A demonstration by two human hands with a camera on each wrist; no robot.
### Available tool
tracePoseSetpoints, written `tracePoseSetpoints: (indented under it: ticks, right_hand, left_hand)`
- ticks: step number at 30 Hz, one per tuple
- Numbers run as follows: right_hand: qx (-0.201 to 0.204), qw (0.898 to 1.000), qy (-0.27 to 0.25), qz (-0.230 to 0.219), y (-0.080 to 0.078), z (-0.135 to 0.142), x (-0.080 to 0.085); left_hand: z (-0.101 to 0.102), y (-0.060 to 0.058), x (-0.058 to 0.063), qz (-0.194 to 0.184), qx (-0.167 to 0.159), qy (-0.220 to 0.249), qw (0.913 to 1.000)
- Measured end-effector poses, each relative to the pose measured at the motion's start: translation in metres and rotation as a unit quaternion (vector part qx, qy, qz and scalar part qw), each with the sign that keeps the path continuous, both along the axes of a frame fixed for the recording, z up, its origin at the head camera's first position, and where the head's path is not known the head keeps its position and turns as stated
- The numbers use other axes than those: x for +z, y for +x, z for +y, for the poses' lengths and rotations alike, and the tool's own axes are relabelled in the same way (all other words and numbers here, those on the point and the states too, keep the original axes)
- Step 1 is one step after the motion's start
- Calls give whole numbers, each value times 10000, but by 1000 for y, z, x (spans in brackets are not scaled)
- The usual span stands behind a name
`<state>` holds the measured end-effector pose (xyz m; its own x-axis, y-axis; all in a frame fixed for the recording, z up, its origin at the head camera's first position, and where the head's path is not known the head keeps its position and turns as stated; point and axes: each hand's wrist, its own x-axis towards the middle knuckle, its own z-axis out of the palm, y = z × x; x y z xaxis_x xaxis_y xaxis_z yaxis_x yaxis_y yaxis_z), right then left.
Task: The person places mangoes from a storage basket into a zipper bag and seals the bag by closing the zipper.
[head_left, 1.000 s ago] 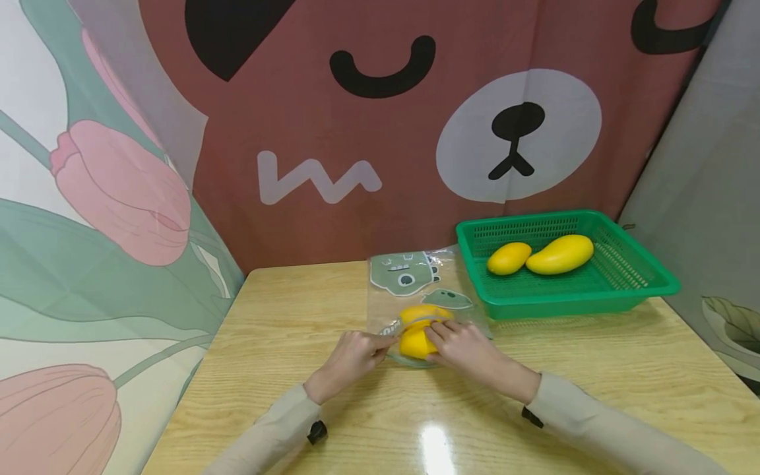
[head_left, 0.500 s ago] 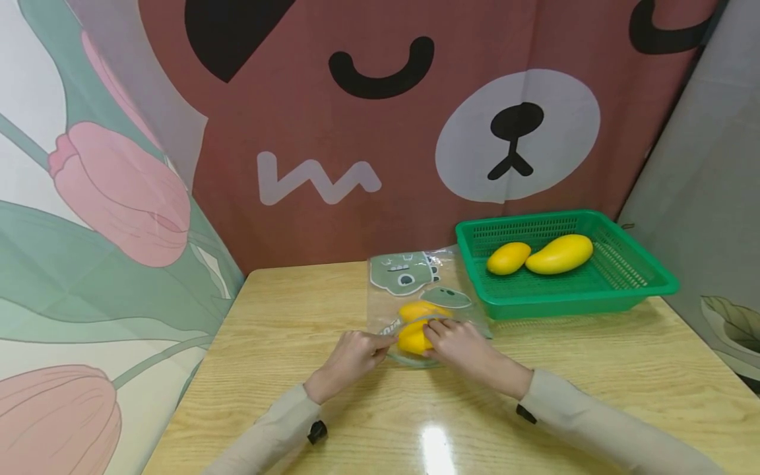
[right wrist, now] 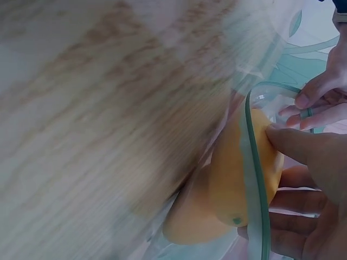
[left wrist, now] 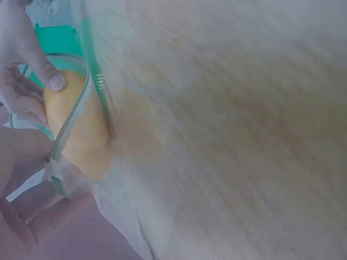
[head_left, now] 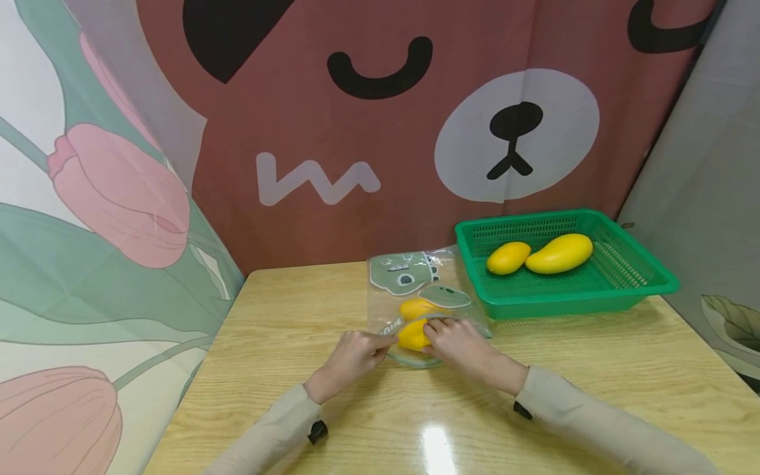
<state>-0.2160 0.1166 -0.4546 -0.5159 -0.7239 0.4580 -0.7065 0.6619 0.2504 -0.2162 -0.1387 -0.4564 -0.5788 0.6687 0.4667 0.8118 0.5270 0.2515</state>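
Observation:
A clear zip bag (head_left: 382, 310) with green cartoon prints lies on the table with its mouth toward me. My left hand (head_left: 356, 353) pinches the bag's rim at the left side of the mouth, holding it open. In the right wrist view the green zip edge (right wrist: 255, 157) runs across the front of a yellow mango (right wrist: 230, 173). My right hand (head_left: 460, 344) grips that mango, thumb on top and fingers beneath, partly inside the mouth. A second mango (head_left: 415, 307) lies deeper in the bag, close against the first one.
Behind the bag to the right stands a green perforated basket (head_left: 570, 307). It holds a smaller mango (head_left: 508, 258) and a longer curved mango (head_left: 561, 254). Its left side overlaps the bag. A printed curtain (head_left: 332, 231) hangs along the table's back edge.
My right hand has slid slightly left and away from me, and the gripped mango has gone a little deeper into the bag. The left hand stays put.

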Motion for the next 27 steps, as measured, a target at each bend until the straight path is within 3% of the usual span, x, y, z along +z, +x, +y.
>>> tracePoseSetpoints:
  ticks: [13, 27]
  right_hand:
    - [-19, 9999, 125, 100, 4, 3, -2]
    - [331, 9993, 27, 147, 10, 2, 2]
  left_hand:
    - [0, 1, 0, -52, 72, -49, 9999]
    - [1, 2, 2, -153, 137, -91, 9997]
